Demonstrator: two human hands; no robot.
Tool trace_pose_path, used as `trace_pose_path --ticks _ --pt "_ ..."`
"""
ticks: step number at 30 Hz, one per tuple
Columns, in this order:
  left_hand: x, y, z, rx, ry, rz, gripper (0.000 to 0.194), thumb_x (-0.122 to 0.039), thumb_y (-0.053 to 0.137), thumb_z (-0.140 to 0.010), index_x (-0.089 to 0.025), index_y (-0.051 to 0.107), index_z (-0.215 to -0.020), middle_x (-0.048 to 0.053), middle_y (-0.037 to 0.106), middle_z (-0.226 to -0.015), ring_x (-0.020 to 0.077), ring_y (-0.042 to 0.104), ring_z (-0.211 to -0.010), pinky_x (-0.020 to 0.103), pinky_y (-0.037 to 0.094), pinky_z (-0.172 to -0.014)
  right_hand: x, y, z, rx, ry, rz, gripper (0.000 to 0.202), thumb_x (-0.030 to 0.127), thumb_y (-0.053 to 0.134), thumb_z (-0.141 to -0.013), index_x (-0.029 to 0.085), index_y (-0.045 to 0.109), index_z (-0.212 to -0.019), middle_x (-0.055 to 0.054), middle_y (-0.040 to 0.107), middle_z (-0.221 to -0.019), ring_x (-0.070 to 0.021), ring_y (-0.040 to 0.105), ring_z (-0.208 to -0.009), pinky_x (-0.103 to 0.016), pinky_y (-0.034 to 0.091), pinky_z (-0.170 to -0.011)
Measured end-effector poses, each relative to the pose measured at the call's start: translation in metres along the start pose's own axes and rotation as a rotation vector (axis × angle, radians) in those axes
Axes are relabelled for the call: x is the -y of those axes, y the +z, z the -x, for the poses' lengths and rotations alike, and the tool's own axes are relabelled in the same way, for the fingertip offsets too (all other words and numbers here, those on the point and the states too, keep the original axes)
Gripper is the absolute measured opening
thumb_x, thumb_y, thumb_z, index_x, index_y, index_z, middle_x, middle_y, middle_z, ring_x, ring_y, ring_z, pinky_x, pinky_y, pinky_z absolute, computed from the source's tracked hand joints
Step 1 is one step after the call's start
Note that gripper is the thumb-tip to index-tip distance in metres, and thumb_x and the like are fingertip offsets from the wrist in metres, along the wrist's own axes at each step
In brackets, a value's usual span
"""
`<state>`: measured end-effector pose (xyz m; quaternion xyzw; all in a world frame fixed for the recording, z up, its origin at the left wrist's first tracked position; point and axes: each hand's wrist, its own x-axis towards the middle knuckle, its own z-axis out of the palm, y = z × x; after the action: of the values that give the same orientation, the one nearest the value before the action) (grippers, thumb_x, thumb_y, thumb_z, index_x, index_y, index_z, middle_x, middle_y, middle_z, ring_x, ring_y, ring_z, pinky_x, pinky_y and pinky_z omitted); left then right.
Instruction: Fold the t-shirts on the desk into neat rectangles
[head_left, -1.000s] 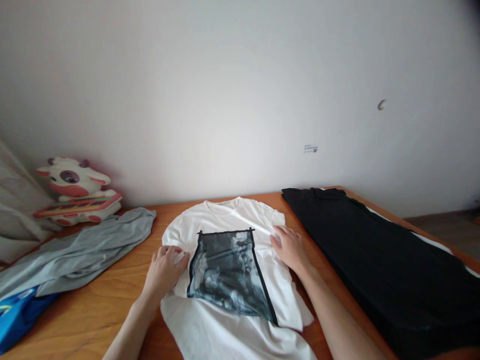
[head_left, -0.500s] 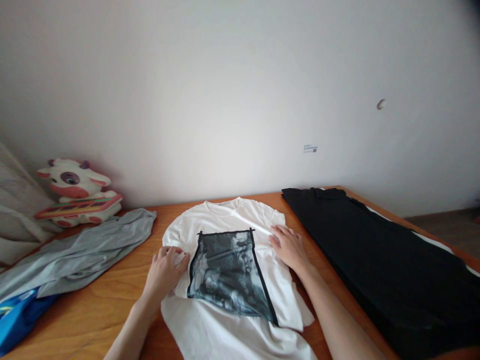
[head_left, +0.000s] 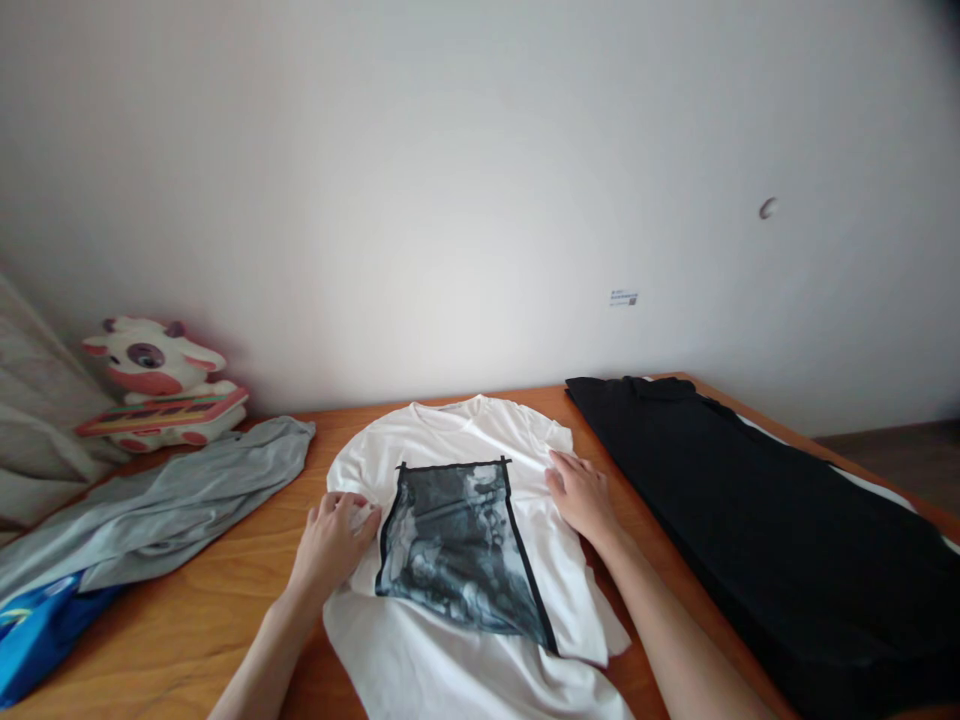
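A white T-shirt point(head_left: 465, 418) lies front side up, its neckline toward the wall. On its chest is a grey, cloudy printed panel point(head_left: 454, 545) with black borders. My left hand point(head_left: 337, 530) is at the shirt's left side, fingers curled and thumb pressed in with white cloth between them. Across from it, my right hand point(head_left: 583, 492) has its bent fingers and thumb closed on the right side, just below the sleeve. The lower part of the shirt is loosely rumpled and runs out of view at the bottom.
Folded black clothing point(head_left: 727, 510) lies along the right of the wooden table point(head_left: 217, 610). At left are a grey garment point(head_left: 187, 500), a blue cloth point(head_left: 52, 630) and a cow-shaped toy keyboard point(head_left: 161, 385) near a curtain point(head_left: 45, 400). A white wall point(head_left: 420, 200) rises behind.
My right hand has shifted very slightly to the right along the shirt's side. The whole view has drifted a little; the left hand keeps its place on the shirt.
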<state>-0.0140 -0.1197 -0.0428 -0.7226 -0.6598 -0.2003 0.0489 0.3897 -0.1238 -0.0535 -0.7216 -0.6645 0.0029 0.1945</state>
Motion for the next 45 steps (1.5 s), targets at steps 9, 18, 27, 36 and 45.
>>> trace_pose_path --ticks 9,18,27,36,45 --pt "-0.003 -0.003 0.001 -0.011 0.003 0.015 0.030 -0.049 0.050 -0.088 -0.024 0.066 -0.092 0.010 0.070 -0.102 0.0305 0.064 -0.102 0.046 0.048 -0.095 -0.007 0.015 -0.004 -0.088 0.033 -0.086 0.047 0.035 0.048 -0.097 0.020 0.057 -0.141 -0.012 0.062 -0.142 -0.0286 0.059 -0.122 -0.041 0.046 -0.100" --pt "-0.003 -0.002 0.000 -0.012 0.003 0.026 0.029 -0.047 0.052 -0.087 -0.023 0.067 -0.093 0.012 0.069 -0.103 0.0313 0.065 -0.101 0.048 0.048 -0.096 -0.058 0.002 -0.021 -0.568 0.266 -0.376 0.060 0.037 0.041 -0.091 0.005 0.051 -0.141 -0.025 0.057 -0.139 -0.0328 0.057 -0.126 -0.047 0.045 -0.107" --pt "-0.004 -0.004 -0.001 -0.033 -0.006 0.097 0.031 -0.050 0.051 -0.085 -0.024 0.067 -0.090 0.011 0.070 -0.099 0.0308 0.066 -0.099 0.046 0.050 -0.095 -0.049 -0.004 -0.008 -0.281 0.324 -0.135 0.053 0.031 0.050 -0.089 0.010 0.057 -0.138 -0.021 0.061 -0.131 -0.0341 0.057 -0.121 -0.043 0.044 -0.103" --pt "-0.002 -0.006 -0.005 -0.090 -0.151 0.345 0.035 -0.053 0.050 -0.083 -0.023 0.067 -0.083 0.011 0.069 -0.093 0.0279 0.068 -0.085 0.041 0.055 -0.083 -0.028 -0.020 0.005 -0.128 0.402 0.234 0.043 0.023 0.043 -0.092 0.010 0.071 -0.122 -0.024 0.055 -0.140 -0.0366 0.059 -0.113 -0.048 0.049 -0.087" --pt "-0.004 -0.012 -0.008 -0.271 -0.560 1.090 0.048 -0.066 0.056 -0.084 -0.025 0.050 -0.108 -0.001 0.063 -0.085 0.0168 0.064 -0.067 0.027 0.053 -0.055 -0.020 -0.005 0.001 -0.120 0.116 0.145 0.046 0.035 0.042 -0.099 0.016 0.060 -0.136 -0.018 0.050 -0.151 -0.0301 0.050 -0.135 -0.045 0.041 -0.103"
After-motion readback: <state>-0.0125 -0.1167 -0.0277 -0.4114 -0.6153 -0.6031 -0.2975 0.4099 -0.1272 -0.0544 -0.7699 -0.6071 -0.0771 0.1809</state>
